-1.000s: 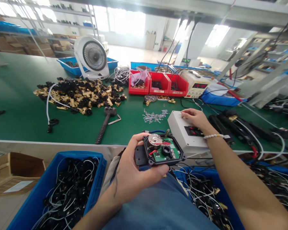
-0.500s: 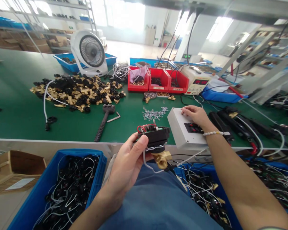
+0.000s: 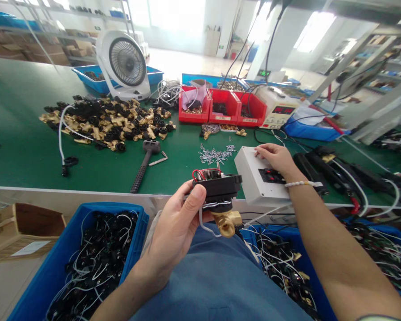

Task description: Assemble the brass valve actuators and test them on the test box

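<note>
My left hand (image 3: 183, 218) is closed round a motorized valve in front of the bench edge. The valve has a black actuator housing (image 3: 220, 189), open on top with red wires and a circuit board showing, and a brass body (image 3: 227, 223) below. A grey-white cable hangs from it in a loop. On the bench to the right, my right hand (image 3: 276, 158) reaches over a light grey control box (image 3: 250, 176). Its thumb and forefinger pinch a small metal toggle switch (image 3: 255, 154) on the top face, partly covered by the fingertips. Black-and-red terminals (image 3: 270, 175) sit beside the hand.
Brass valves with black fittings (image 3: 110, 120) are heaped at left. A mallet (image 3: 145, 165), a hex key (image 3: 158, 159) and metal clips (image 3: 215, 154) lie nearer. Behind stand a fan (image 3: 127, 67), red bins (image 3: 223, 107) and a power supply (image 3: 277, 109). Blue crates (image 3: 138, 232) flank my lap.
The view has shifted slightly, and the valve sits a little further right in it. Both hands keep their hold, the right one still at the switch.
</note>
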A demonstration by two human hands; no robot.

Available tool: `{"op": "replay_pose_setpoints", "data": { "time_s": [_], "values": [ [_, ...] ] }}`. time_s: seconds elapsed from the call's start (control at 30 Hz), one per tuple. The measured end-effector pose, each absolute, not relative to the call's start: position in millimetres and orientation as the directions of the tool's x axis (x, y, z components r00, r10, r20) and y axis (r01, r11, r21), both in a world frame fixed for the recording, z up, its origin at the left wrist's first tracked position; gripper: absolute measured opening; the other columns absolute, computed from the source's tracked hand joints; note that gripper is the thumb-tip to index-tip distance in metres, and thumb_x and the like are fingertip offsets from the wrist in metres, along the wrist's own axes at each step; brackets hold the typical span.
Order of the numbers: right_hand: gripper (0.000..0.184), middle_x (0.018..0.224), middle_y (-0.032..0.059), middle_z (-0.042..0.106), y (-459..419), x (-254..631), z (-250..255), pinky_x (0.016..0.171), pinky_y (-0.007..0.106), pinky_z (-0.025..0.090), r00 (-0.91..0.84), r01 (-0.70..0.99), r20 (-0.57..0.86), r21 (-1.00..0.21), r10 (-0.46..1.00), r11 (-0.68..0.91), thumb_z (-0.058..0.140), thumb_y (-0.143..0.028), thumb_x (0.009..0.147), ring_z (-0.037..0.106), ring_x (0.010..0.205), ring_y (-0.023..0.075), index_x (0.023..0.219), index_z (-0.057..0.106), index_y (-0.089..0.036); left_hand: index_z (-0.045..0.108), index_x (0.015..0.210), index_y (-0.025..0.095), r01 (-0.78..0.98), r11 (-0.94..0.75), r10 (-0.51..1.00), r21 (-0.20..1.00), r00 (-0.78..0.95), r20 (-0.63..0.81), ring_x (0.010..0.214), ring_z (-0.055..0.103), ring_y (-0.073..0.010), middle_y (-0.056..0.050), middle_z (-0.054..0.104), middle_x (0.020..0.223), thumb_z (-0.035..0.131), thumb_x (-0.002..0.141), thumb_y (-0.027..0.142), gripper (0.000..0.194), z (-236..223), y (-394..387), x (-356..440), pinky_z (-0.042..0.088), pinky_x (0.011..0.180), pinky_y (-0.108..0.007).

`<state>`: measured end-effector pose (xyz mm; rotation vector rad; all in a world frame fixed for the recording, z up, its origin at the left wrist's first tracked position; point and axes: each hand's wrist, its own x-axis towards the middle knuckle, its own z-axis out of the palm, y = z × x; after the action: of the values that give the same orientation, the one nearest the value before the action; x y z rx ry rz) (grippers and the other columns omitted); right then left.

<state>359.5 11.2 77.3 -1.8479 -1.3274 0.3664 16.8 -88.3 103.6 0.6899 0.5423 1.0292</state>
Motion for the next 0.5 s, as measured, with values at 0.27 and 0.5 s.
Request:
{"op": "replay_pose_setpoints", "data": {
  "time_s": [0.27, 0.5],
  "values": [
    [0.009, 0.075, 0.0031, 0.073, 11.7, 361.8, 75.6, 0.073, 0.03, 0.054, 0.387, 0.658, 0.227, -0.747, 0.894, -0.095, 0.069, -0.028, 0.081, 0.062, 0.067, 0.0168, 0.077, 0.072, -0.02, 0.072, 0.114, 0.011, -0.613, 0.39, 0.889, 0.687, 0.445, -0.107, 0.082, 0.076, -0.021, -0.011, 0.078, 0.099, 0.078, 0.085, 0.049, 0.048, 104.1, -85.5, 17.9, 0.064, 0.074, -0.028],
    [0.008, 0.076, 0.0031, 0.073, 11.7, 361.6, 76.7, 0.075, 0.03, 0.054, 0.384, 0.662, 0.222, -0.743, 0.896, -0.099, 0.068, -0.025, 0.082, 0.062, 0.068, 0.0165, 0.078, 0.071, -0.019, 0.073, 0.113, 0.011, -0.632, 0.429, 0.863, 0.645, 0.497, -0.086, 0.08, 0.076, -0.0197, -0.01, 0.078, 0.093, 0.078, 0.085, 0.049, 0.047, 103.7, -84.6, 17.4, 0.063, 0.068, -0.024]
  ]
}}
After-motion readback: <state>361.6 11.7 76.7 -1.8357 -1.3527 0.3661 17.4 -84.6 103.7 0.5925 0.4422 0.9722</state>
